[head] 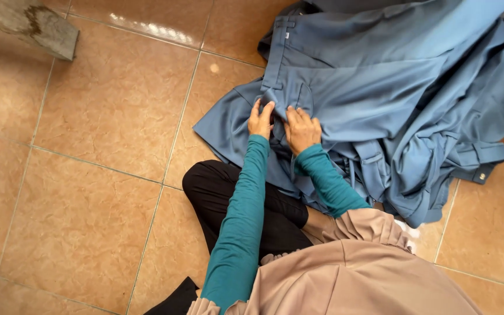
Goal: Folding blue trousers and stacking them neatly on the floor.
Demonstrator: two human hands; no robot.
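Two hands work side by side at the near edge of a heap of blue trousers [392, 87] spread over the tiled floor [88, 175]. To the left of the heap the floor lies open, running out to a grey concrete block [36, 26] in the far left corner; to the right the cloth fills the floor almost to the frame's edge. The left hand [261, 119] lies on the fabric just below a waistband with a belt loop, fingers stretched and slightly spread, pressing rather than gripping. The right hand [302, 129], almost touching it, curls its fingers into a fold of the same cloth and seems to pinch it. Both arms wear teal sleeves. The trousers are smooth, matte woven cloth, rumpled in soft ridges. The tiles are glossy, mottled brown squares with thin pale grout lines.
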